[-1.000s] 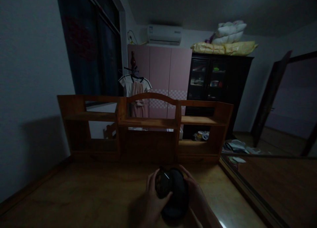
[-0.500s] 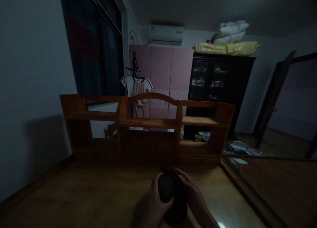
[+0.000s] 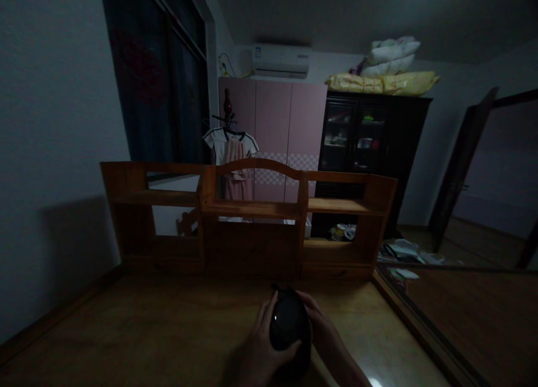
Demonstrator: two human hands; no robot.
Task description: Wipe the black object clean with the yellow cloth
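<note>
Dark rounded object (image 3: 290,317), one, held by me.
My left grip (image 3: 269,339) clamped on its left side, my right grip (image 3: 323,324) on its right; position: surface (image 3: 168,325), near part; wooden shelf unit (image 3: 252,209) at far side.

Over the surface (image 3: 159,325) we have room to pass our left hand (image 3: 267,345) leftward toward the wall (image 3: 54,124) and our right hand (image 3: 323,322) rightward toward the wooden rim (image 3: 420,322), but the dark rounded object (image 3: 290,320) fills the gap between both, and the shelf unit (image 3: 254,247) bars the way ahead.
</note>
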